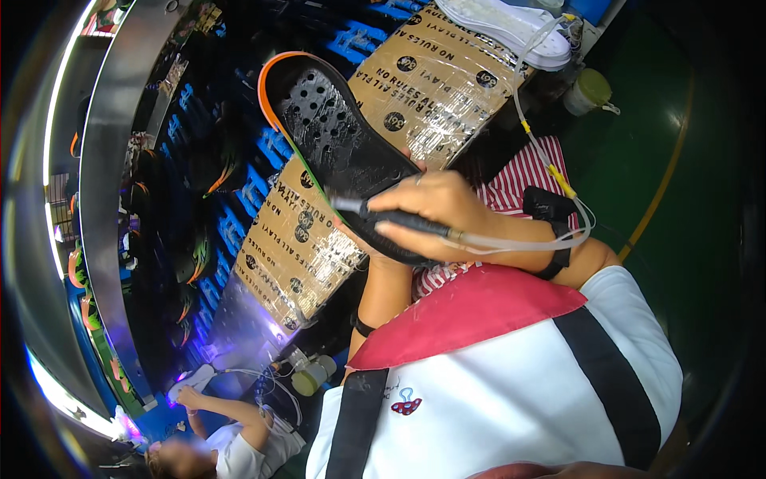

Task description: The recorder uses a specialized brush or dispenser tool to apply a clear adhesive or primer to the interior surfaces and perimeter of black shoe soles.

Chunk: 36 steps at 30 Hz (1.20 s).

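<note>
The right hand [444, 203] holds, apparently, a brush [405, 219] over a black sole [345, 156].

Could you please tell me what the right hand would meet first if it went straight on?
Its brush would probably meet the black shoe sole first, though whether they touch now is unclear.

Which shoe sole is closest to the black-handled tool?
The black shoe sole with orange-and-green edging, held in the left hand with the black-handled tool over it. The white shoe sole, upper right, lies farther off, unheld.
</note>
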{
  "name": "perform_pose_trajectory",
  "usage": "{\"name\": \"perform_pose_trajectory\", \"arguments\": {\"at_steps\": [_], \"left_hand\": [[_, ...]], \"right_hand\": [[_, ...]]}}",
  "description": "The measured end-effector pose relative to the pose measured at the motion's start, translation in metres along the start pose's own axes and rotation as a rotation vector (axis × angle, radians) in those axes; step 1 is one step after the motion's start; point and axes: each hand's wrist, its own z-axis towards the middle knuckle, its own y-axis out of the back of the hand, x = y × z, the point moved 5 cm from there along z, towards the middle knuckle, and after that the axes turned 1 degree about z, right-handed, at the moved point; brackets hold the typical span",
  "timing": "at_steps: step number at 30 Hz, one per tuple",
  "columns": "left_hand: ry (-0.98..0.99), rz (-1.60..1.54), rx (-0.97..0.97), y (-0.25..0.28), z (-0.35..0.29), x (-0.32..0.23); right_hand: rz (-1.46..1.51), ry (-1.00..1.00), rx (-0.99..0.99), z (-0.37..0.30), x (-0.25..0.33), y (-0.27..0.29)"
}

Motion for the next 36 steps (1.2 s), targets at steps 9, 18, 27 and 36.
{"name": "perform_pose_trajectory", "arguments": {"at_steps": [9,18,27,36], "left_hand": [[-0.09,0.313,-0.188,-0.006,0.01,-0.03],[-0.088,0.154,0.097,-0.017,0.013,-0.044],[-0.078,0.131,0.034,-0.025,0.01,-0.06],[-0.012,0.203,0.025,-0.029,0.007,-0.082]], "right_hand": [[0.051,-0.014,-0.013,-0.004,0.009,0.004],[0.376,-0.164,0.091,-0.012,0.003,-0.003],[0.414,-0.147,0.309,-0.017,0.007,-0.008],[0.341,-0.17,0.44,-0.016,0.016,-0.008]]}}
